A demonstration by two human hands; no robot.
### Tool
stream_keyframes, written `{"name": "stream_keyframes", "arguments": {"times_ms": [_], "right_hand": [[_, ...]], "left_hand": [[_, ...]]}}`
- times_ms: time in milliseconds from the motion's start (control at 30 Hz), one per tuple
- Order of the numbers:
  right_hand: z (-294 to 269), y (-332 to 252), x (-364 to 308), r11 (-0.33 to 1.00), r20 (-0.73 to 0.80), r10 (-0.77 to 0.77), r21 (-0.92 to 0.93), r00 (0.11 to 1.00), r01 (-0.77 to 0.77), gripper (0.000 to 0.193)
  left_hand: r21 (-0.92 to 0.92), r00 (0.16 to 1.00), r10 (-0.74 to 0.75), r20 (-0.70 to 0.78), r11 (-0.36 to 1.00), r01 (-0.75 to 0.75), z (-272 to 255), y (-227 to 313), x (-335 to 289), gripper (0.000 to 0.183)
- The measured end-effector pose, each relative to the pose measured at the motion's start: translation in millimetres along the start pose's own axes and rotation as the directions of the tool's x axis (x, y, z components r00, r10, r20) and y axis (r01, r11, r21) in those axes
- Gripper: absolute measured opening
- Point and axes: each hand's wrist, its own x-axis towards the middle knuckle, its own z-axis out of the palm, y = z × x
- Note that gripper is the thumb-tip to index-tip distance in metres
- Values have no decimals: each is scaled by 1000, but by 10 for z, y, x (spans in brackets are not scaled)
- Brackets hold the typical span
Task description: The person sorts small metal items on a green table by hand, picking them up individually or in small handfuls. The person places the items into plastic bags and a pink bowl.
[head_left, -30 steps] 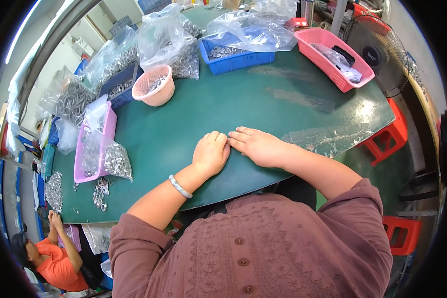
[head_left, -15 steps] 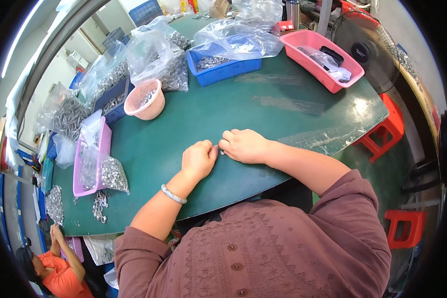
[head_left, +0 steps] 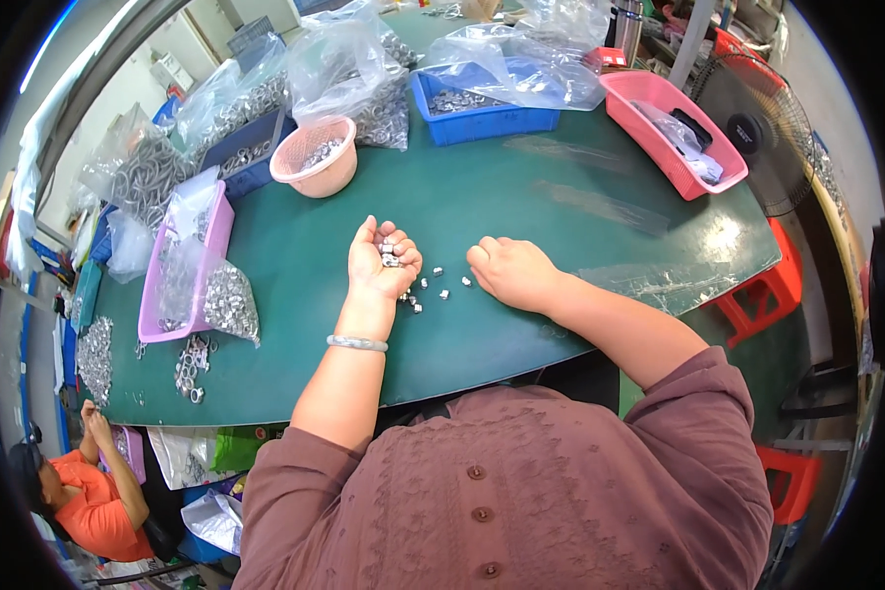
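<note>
My left hand [head_left: 382, 261] is turned palm up with its fingers curled around several small shiny metal pieces [head_left: 390, 259]. A bangle circles that wrist. More loose metal pieces [head_left: 444, 294] lie scattered on the green tabletop between my two hands. My right hand [head_left: 513, 272] rests knuckles up on the table, just right of the scattered pieces. Its fingers are curled under, so whatever they may hold is hidden.
Beyond my hands stand a peach basket [head_left: 315, 175], a blue bin [head_left: 487, 124] and a pink basket [head_left: 671, 147]. Leftward is a lilac basket [head_left: 149, 320] with a bag of metal parts [head_left: 231, 303]. A co-worker in orange [head_left: 98, 506] sits at lower left.
My left hand has turned palm up, showing metal pieces in it. The hands have parted, and loose pieces now show on the table between them. The whole view has shifted.
</note>
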Motion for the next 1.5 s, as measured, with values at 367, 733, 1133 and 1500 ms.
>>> {"name": "stream_keyframes", "arguments": {"times_ms": [367, 733, 1133, 1500], "right_hand": [[-41, 33, 172, 949, 87, 257, 168, 963, -268, 15], [-405, -130, 751, 940, 43, 10, 340, 999, -24, 24], [-454, 80, 209, 913, 548, 141, 250, 824, -323, 20], [-536, -56, 581, 907, 383, 76, 356, 921, -224, 18]], "left_hand": [[-68, 996, -33, 87, 997, 39, -91, -62, 46, 42], [50, 960, -50, 275, 998, 38, -65, -222, 30, 31], [59, 982, -103, 156, 994, 95, -157, -46, -9, 29], [192, 982, -128, 139, 976, 100, -125, -144, -91, 32]]}}
